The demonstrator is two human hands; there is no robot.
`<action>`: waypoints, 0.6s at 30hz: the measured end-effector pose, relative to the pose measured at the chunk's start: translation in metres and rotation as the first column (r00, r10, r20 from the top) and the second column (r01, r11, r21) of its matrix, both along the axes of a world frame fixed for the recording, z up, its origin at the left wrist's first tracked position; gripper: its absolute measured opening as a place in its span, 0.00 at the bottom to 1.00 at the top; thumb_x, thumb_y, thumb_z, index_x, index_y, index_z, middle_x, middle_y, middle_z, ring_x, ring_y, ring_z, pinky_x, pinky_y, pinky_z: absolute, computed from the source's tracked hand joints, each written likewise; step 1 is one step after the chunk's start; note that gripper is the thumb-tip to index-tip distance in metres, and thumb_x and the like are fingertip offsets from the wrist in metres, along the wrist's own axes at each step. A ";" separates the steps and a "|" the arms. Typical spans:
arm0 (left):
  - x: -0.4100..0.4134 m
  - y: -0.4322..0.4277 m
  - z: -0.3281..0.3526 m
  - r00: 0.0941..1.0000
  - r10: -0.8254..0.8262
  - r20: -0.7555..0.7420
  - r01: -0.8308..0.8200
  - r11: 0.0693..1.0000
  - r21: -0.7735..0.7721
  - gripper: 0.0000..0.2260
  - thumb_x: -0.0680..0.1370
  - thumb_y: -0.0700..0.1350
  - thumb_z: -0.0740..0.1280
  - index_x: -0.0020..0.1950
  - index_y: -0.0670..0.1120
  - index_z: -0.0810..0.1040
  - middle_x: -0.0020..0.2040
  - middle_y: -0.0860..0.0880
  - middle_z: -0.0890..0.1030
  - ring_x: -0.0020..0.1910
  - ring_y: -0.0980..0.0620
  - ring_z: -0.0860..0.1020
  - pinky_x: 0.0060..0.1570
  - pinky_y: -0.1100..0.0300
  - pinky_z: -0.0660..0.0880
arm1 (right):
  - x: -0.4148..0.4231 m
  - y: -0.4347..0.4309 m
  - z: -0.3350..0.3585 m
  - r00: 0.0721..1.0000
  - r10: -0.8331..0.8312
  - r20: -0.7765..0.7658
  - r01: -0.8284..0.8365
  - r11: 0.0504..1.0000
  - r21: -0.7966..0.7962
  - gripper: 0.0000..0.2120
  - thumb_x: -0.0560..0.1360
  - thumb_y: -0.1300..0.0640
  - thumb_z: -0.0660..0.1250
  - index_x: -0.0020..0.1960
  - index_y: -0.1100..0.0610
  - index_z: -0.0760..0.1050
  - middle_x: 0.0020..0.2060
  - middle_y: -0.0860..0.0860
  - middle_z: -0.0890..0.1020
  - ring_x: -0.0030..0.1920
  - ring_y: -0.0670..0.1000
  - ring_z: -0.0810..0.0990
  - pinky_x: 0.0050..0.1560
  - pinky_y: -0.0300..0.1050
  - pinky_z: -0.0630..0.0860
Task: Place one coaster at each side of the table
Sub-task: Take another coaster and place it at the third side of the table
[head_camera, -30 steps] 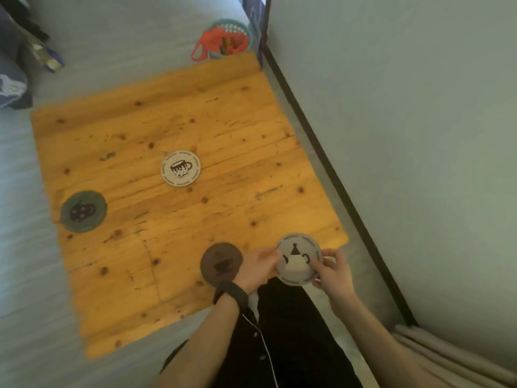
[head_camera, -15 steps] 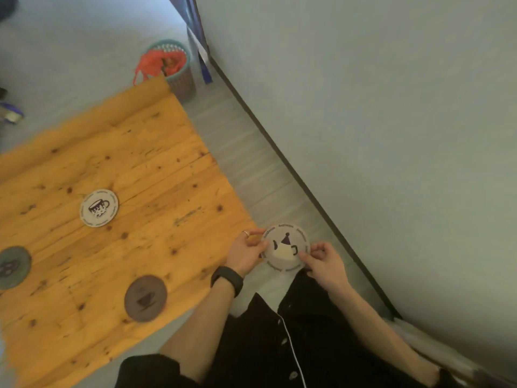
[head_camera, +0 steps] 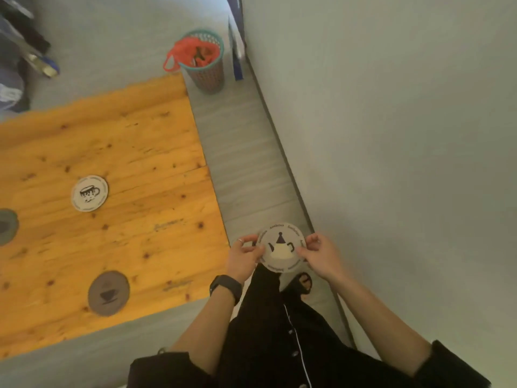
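Note:
I hold a round grey coaster with a teapot print (head_camera: 281, 247) between both hands, off the right edge of the wooden table (head_camera: 156, 152), over the floor. My left hand (head_camera: 242, 256) pinches its left rim and my right hand (head_camera: 319, 254) its right rim. On the table lie a white coaster with a cup print (head_camera: 89, 193) near the middle, a brown coaster with a cup print (head_camera: 108, 293) near the front edge, and a dark green coaster (head_camera: 7, 226) cut off at the left of the view.
A teal mesh bin with a red bag (head_camera: 205, 64) stands on the floor beyond the table's far right corner. A grey wall (head_camera: 391, 135) with a dark baseboard runs close along the right, leaving a narrow strip of floor (head_camera: 240, 169).
The view has swung right and the table now lies to my left. Both hands with the teapot coaster have moved from over the table's front right corner out past its right edge.

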State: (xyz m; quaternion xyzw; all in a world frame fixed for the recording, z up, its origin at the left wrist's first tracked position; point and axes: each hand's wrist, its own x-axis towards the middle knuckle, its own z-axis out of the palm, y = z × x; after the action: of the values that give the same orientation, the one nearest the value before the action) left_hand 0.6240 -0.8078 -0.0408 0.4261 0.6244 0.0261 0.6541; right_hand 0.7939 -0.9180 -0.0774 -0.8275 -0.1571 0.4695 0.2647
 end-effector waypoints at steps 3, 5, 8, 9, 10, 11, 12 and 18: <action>-0.009 0.025 -0.006 0.993 0.116 -0.016 -0.117 0.991 -0.060 0.13 0.78 0.41 0.69 0.62 0.44 0.75 0.50 0.43 0.84 0.40 0.51 0.79 0.37 0.59 0.72 | 0.002 0.043 -0.002 0.991 0.136 -0.020 -0.136 0.991 -0.014 0.11 0.71 0.52 0.75 0.48 0.49 0.74 0.45 0.47 0.84 0.46 0.47 0.83 0.50 0.56 0.82; -0.012 0.046 -0.012 0.982 0.186 -0.012 -0.187 0.979 -0.086 0.14 0.78 0.41 0.69 0.63 0.43 0.75 0.53 0.41 0.83 0.43 0.48 0.79 0.41 0.56 0.71 | 0.008 0.082 0.000 0.975 0.222 -0.017 -0.222 0.975 -0.021 0.11 0.71 0.53 0.75 0.48 0.50 0.74 0.45 0.47 0.84 0.45 0.48 0.83 0.50 0.56 0.82; -0.013 0.086 -0.017 0.960 0.281 0.001 -0.280 0.955 -0.096 0.16 0.78 0.40 0.69 0.64 0.40 0.74 0.57 0.36 0.82 0.43 0.46 0.79 0.38 0.58 0.72 | 0.018 0.147 0.009 0.927 0.374 0.008 -0.374 0.927 -0.037 0.10 0.72 0.53 0.75 0.48 0.51 0.74 0.45 0.48 0.84 0.47 0.48 0.83 0.52 0.55 0.81; -0.014 0.099 -0.018 0.946 0.325 0.008 -0.323 0.941 -0.099 0.16 0.78 0.40 0.69 0.65 0.39 0.74 0.57 0.35 0.82 0.40 0.48 0.79 0.33 0.61 0.73 | 0.019 0.170 0.013 0.902 0.431 0.016 -0.430 0.902 -0.050 0.10 0.73 0.54 0.74 0.48 0.51 0.74 0.45 0.48 0.84 0.47 0.48 0.83 0.53 0.54 0.81; -0.016 0.112 -0.017 0.929 0.369 0.012 -0.366 0.925 -0.098 0.17 0.78 0.40 0.69 0.65 0.38 0.73 0.56 0.35 0.82 0.38 0.49 0.79 0.28 0.63 0.73 | 0.020 0.194 0.018 0.874 0.485 0.022 -0.483 0.873 -0.064 0.09 0.73 0.54 0.74 0.47 0.52 0.74 0.45 0.48 0.84 0.47 0.49 0.82 0.53 0.54 0.81; -0.018 0.125 -0.018 0.914 0.405 0.009 -0.403 0.911 -0.091 0.17 0.78 0.41 0.69 0.66 0.38 0.73 0.55 0.36 0.82 0.38 0.50 0.80 0.26 0.65 0.73 | 0.020 0.218 0.021 0.843 0.537 0.037 -0.534 0.843 -0.074 0.09 0.73 0.54 0.74 0.47 0.52 0.74 0.44 0.48 0.83 0.47 0.49 0.82 0.52 0.52 0.81; -0.021 0.137 -0.018 0.901 0.433 0.011 -0.431 0.898 -0.085 0.18 0.78 0.42 0.70 0.66 0.38 0.74 0.54 0.38 0.83 0.39 0.50 0.80 0.26 0.66 0.74 | 0.019 0.242 0.024 0.805 0.590 0.055 -0.585 0.807 -0.084 0.09 0.73 0.53 0.74 0.47 0.51 0.74 0.44 0.47 0.83 0.47 0.49 0.82 0.51 0.50 0.80; -0.049 0.192 -0.028 0.747 0.663 -0.052 -0.665 0.744 -0.060 0.20 0.77 0.51 0.71 0.65 0.42 0.77 0.53 0.45 0.82 0.52 0.46 0.81 0.56 0.48 0.78 | -0.021 0.380 0.021 0.480 0.872 0.097 -0.863 0.490 -0.122 0.09 0.74 0.51 0.73 0.46 0.48 0.73 0.43 0.44 0.82 0.42 0.43 0.80 0.38 0.40 0.73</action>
State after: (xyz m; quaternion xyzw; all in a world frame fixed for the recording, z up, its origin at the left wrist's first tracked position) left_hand 0.5747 -0.6153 -0.0692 0.1519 0.7443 0.2280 0.6090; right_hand 0.7734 -0.5383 -0.0561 -0.6742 -0.5586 0.4811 -0.0441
